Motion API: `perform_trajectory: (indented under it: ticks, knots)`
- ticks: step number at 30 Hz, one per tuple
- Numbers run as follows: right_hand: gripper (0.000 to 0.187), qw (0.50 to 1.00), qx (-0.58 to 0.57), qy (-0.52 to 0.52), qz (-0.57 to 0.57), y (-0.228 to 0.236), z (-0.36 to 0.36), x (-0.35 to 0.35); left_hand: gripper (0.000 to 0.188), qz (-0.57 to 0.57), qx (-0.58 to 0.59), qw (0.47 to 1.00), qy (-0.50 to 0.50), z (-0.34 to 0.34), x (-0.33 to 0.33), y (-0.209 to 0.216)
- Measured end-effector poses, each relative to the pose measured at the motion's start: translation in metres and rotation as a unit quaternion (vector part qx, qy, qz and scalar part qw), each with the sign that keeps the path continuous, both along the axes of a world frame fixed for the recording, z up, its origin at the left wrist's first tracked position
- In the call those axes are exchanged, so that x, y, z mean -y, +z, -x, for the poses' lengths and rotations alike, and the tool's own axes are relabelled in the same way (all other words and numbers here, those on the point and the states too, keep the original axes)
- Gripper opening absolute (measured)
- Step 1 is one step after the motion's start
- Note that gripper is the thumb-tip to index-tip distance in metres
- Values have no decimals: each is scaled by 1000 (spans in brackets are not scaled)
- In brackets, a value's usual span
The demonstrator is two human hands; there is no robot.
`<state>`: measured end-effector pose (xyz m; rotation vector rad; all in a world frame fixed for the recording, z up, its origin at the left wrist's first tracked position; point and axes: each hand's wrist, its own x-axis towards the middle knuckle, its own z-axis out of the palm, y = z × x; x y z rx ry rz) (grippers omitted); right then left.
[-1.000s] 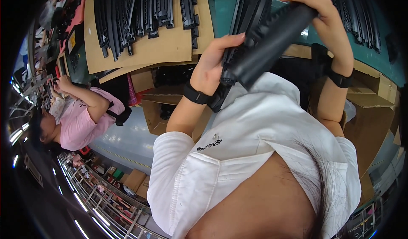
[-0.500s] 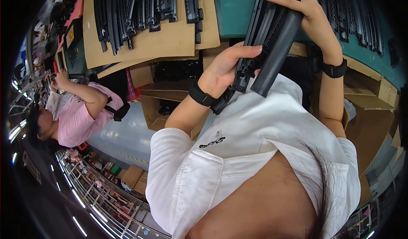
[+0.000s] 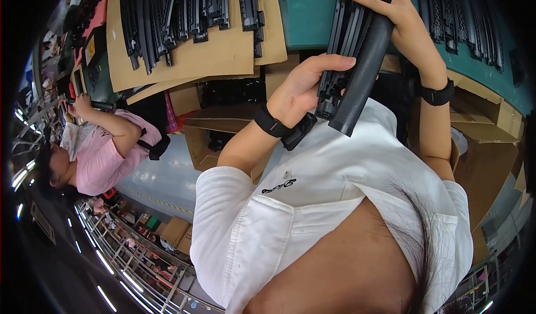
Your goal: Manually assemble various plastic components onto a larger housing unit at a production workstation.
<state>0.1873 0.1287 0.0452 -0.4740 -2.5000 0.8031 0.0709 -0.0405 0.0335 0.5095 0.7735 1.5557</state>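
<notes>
A bundle of long black plastic strips (image 3: 341, 40) with ribbed, open-work sides is held in front of my chest, tilted with its lower end toward me. Along its right side lies a smooth, rounded black plastic piece (image 3: 365, 71). My left hand (image 3: 306, 84) is closed around the lower part of the strips, thumb across the top; its other fingers are mostly hidden underneath. Higher up, my right hand (image 3: 401, 21) grips the upper end of the smooth piece, with fingers reaching over toward the strips. Both wrists wear black bands.
Rows of similar black strips (image 3: 167, 18) lie on cardboard (image 3: 234, 57) at the left, and more (image 3: 463, 21) on the green table (image 3: 308, 15) at the right. Open cardboard boxes (image 3: 483, 127) stand below. A person in pink (image 3: 114, 152) works at the far left.
My left hand and the lower end of the strips have shifted slightly right, closer to the smooth piece. The smooth piece's lower end has come slightly nearer me.
</notes>
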Motion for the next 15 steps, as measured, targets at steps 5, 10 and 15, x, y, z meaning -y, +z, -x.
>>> perform_trajectory:
  ticks: [5,10,15]
  knots:
    - [24,995,-65,-44,-55,-7,-7,-10,25,180,326,909,-189,23,-15,-21]
    - [7,986,-13,-129,-107,-2,-18,-32,27,193,248,930,-189,24,-17,-15]
    - [12,975,32,-120,-185,2,-15,-51,31,197,195,939,-202,23,-18,-9]
